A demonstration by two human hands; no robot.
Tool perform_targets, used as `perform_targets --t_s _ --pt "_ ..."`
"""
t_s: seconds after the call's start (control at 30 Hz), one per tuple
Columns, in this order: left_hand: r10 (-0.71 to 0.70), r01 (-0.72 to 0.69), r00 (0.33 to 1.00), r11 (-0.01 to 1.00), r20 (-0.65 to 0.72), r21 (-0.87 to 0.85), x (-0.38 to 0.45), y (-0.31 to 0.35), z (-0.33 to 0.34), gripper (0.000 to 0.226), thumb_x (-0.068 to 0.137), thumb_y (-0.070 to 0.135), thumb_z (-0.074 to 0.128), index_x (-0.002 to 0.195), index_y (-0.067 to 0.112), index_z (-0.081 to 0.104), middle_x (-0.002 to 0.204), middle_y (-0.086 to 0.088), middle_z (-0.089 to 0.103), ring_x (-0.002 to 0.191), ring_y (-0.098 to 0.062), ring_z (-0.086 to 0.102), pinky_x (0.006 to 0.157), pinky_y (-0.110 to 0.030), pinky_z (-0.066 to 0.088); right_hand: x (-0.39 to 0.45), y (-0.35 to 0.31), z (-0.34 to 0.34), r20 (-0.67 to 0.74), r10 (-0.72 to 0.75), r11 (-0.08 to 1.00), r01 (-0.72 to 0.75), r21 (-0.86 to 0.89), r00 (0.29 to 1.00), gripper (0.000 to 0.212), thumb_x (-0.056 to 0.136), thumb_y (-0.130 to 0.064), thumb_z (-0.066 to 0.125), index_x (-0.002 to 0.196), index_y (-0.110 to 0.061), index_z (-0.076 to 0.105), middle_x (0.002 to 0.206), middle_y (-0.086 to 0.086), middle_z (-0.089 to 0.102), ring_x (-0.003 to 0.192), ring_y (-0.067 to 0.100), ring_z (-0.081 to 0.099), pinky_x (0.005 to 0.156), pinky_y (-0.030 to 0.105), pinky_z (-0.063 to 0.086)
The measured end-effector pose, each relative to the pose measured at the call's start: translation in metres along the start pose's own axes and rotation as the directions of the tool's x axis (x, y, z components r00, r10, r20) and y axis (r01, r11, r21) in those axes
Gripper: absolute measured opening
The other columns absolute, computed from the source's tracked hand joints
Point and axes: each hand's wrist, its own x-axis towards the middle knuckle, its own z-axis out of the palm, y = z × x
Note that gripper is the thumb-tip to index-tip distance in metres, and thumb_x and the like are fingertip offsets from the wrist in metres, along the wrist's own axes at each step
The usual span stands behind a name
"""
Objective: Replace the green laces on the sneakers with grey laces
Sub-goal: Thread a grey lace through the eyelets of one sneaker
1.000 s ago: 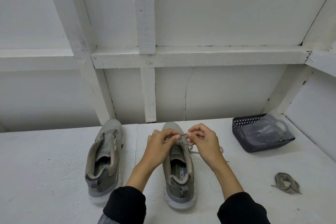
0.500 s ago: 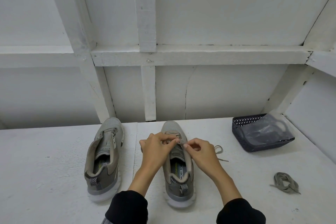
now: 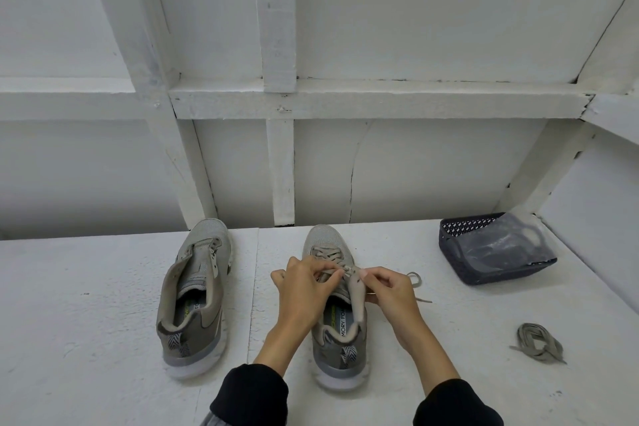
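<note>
two sneakers (image 3: pixel 193 294) (image 3: pixel 337 315), two hands (image 3: pixel 304 290) (image 3: pixel 389 290), one basket (image 3: pixel 453 245), one loose lace bundle (image 3: pixel 539 342)

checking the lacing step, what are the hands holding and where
Both the left hand and right hand pinch the lace at the eyelets on the right shoe.

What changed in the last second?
Both hands dropped from above the right shoe onto its eyelets: left hand and right hand now pinch the lace low at the tongue. Lace tail slid right. Left shoe, basket, loose laces unchanged.
</note>
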Motion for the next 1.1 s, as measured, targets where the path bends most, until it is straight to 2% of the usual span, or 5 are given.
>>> perform_targets --t_s 0.17,0.4,0.57,0.77,1.1 --pt "-0.009 0.007 1.0 0.998 -0.025 -0.065 -0.001 0.0 0.003 0.013 0.087 0.046 0.067 0.096 0.038 0.074 0.087 0.024 0.061 0.099 -0.006 0.04 0.077 -0.03 0.015 0.0 0.002 0.0 0.003 0.0 1.0 0.0 0.019 1.0 0.014 0.092 -0.013 0.062 0.085 -0.008 0.073 0.085 0.009 0.074 0.086 0.023 0.07 0.079 0.037 0.058" --pt "0.026 -0.027 0.999 0.999 0.023 0.038 0.001 0.004 0.001 0.018 0.088 0.049 0.064 0.1 0.04 0.073 0.088 0.016 0.062 0.095 -0.008 0.038 0.077 -0.031 0.016 0.0 0.001 -0.001 0.005 -0.001 0.998 0.001 0.056 1.0 0.013 0.09 -0.011 0.063 0.083 -0.006 0.072 0.084 0.009 0.074 0.083 0.022 0.07 0.076 0.035 0.057" --pt "0.068 -0.086 0.994 0.971 0.088 0.222 0.004 0.003 -0.001 0.022 0.088 0.056 0.058 0.093 0.04 0.072 0.09 0.014 0.062 0.094 -0.008 0.036 0.076 -0.033 0.017 -0.001 0.001 0.001 0.01 -0.01 0.998 0.01 0.064 1.0 0.012 0.09 -0.011 0.063 0.085 -0.005 0.072 0.085 0.011 0.074 0.083 0.024 0.071 0.078 0.036 0.058" --pt "0.082 -0.097 0.993 0.979 0.089 0.177 0.005 0.002 -0.001 0.021 0.089 0.053 0.059 0.092 0.038 0.073 0.085 0.013 0.059 0.093 -0.01 0.037 0.076 -0.034 0.018 -0.001 -0.001 0.001 0.018 -0.01 0.998 0.009 0.063 1.0 0.013 0.09 -0.012 0.064 0.087 -0.003 0.072 0.086 0.012 0.074 0.085 0.026 0.07 0.079 0.037 0.058" --pt "0.153 -0.167 0.985 0.953 0.076 0.251 0.007 0.01 0.001 0.021 0.091 0.052 0.057 0.099 0.039 0.072 0.081 0.017 0.051 0.092 -0.01 0.034 0.077 -0.033 0.018 -0.002 -0.003 0.003 0.025 -0.022 0.998 0.02 0.066 0.999 0.016 0.093 -0.014 0.06 0.092 -0.006 0.073 0.088 0.011 0.074 0.085 0.025 0.07 0.078 0.035 0.058"
